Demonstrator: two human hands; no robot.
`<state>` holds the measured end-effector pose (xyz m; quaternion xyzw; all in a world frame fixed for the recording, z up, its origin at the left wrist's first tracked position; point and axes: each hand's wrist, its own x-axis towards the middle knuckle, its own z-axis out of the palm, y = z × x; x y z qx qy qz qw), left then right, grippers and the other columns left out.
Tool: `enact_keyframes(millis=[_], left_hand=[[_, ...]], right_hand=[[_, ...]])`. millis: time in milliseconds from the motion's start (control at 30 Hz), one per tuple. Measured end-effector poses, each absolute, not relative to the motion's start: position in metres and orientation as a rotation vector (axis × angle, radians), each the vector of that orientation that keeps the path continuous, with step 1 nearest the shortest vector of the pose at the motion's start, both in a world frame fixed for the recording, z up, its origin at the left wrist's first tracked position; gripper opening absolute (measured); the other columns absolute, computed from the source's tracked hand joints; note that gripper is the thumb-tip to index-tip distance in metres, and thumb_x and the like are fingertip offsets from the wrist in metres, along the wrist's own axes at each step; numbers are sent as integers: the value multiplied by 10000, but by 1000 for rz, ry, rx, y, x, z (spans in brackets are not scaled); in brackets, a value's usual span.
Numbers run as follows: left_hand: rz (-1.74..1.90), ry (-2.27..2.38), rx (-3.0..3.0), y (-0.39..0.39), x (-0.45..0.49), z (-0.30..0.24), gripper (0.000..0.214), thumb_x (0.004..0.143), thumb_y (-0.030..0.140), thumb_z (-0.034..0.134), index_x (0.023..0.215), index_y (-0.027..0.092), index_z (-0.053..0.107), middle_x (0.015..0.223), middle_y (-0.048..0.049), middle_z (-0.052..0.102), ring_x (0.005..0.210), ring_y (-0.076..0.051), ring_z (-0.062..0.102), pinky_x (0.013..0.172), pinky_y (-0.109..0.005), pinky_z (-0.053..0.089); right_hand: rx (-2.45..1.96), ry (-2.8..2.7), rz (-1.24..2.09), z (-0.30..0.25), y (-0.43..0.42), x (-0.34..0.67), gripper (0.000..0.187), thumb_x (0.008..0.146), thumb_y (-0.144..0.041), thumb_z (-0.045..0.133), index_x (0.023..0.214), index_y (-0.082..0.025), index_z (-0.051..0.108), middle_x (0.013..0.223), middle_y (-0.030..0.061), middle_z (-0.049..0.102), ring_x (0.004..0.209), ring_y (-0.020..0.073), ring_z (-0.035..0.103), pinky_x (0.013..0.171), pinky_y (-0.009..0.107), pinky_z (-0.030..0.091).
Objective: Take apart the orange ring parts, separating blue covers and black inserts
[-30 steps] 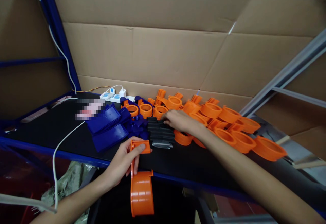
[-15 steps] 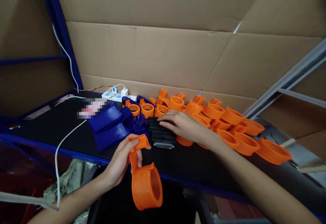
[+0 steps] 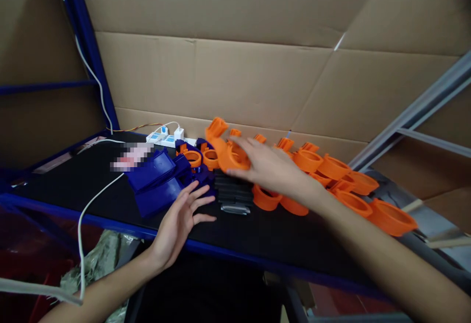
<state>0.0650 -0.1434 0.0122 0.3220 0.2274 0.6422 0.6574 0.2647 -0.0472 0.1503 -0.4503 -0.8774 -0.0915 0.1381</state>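
My right hand grips an orange plastic ring piece with a clip-like arm, over the far end of a stack of flat black pieces. The arm of that piece points up and to the left; the hand hides part of its ring. Nothing is in my left hand, whose fingers are spread above the table's front edge, just left of the black stack. Dark blue flat plastic parts lie beyond it to the left. Several more orange ring pieces are grouped to the right.
Behind the blue parts, a white power strip holds a plugged-in charger. A white cable hangs across the front left. Cardboard walls the back of the black table, and a metal rail slants along the right.
My left hand has let go of the orange ring piece it held, and its fingers have spread. My right hand, earlier resting at the black stack, now holds an orange ring piece.
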Motion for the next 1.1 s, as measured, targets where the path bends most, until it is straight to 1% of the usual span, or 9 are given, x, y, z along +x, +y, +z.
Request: enact_keyframes(millis=[67, 233, 433, 600, 667, 733, 800, 933, 1100], left_hand=[[1375, 525, 788, -143, 65, 9, 431, 944, 423, 505, 1295, 177, 557, 1378, -192, 567, 1200, -368, 573, 859, -526, 542], [1310, 524, 821, -141, 62, 8, 350, 971, 354, 460, 1211, 134, 587, 1274, -216, 628, 1139, -370, 608, 836, -516, 543], [1306, 513, 809, -139, 61, 11, 314, 980, 331, 431, 1166, 126, 580, 1226, -224, 650, 1088, -364, 635, 821, -511, 541], [1299, 517, 810, -140, 62, 11, 290, 982, 321, 426, 1140, 127, 573, 1197, -224, 662, 1050, -353, 652, 799, -492, 543], [1296, 518, 812, -140, 62, 10, 289, 983, 316, 417, 1139, 127, 570, 1191, -224, 664, 1047, -354, 652, 797, -493, 542], [1296, 518, 817, -140, 61, 9, 287, 982, 311, 414, 1139, 127, 570, 1184, -223, 666, 1043, -353, 652, 795, -493, 541], [1300, 516, 822, -140, 61, 10, 289, 983, 313, 412, 1131, 125, 574, 1175, -222, 668, 1031, -346, 654, 792, -486, 541], [1297, 519, 831, -140, 61, 11, 296, 984, 319, 406, 1098, 119, 593, 1142, -218, 678, 994, -329, 660, 778, -467, 542], [1274, 511, 835, -141, 61, 10, 304, 981, 334, 411, 1064, 118, 608, 1115, -219, 685, 960, -321, 666, 771, -462, 540]], right_hand=[[-1484, -2532, -404, 153, -4, 265, 776, 831, -555, 644, 1497, -270, 363, 1395, 136, 545, 1157, 356, 587, 917, 442, 462], [-1727, -2630, -343, 145, 64, 256, 868, 762, -546, 710, 1497, -237, 365, 1332, 144, 602, 1155, 328, 595, 908, 386, 463], [-1799, -2654, -380, 131, 81, 246, 799, 763, -574, 697, 1444, -237, 448, 1292, 155, 619, 1135, 335, 597, 878, 407, 466], [-1730, -2676, -523, 126, 72, 237, 745, 783, -512, 707, 1389, -131, 501, 1322, 224, 559, 1242, 367, 490, 947, 440, 421], [-1573, -2732, -590, 124, 64, 229, 688, 835, -469, 664, 1396, -114, 485, 1411, 232, 473, 1314, 353, 406, 1015, 438, 365], [-1374, -2832, -622, 121, 56, 219, 573, 870, -412, 634, 1365, -147, 522, 1436, 186, 463, 1341, 306, 373, 1054, 400, 319], [-1222, -2942, -621, 115, 52, 208, 408, 863, -346, 644, 1235, -178, 627, 1321, 138, 577, 1296, 268, 430, 1031, 357, 326], [-1162, -3023, -650, 101, 53, 195, 163, 847, -218, 633, 951, -127, 720, 994, 147, 704, 1046, 263, 608, 932, 361, 369], [-1119, -2973, -727, 104, 56, 199, 164, 875, -197, 588, 973, -133, 703, 1003, 153, 698, 992, 259, 620, 894, 357, 370]])
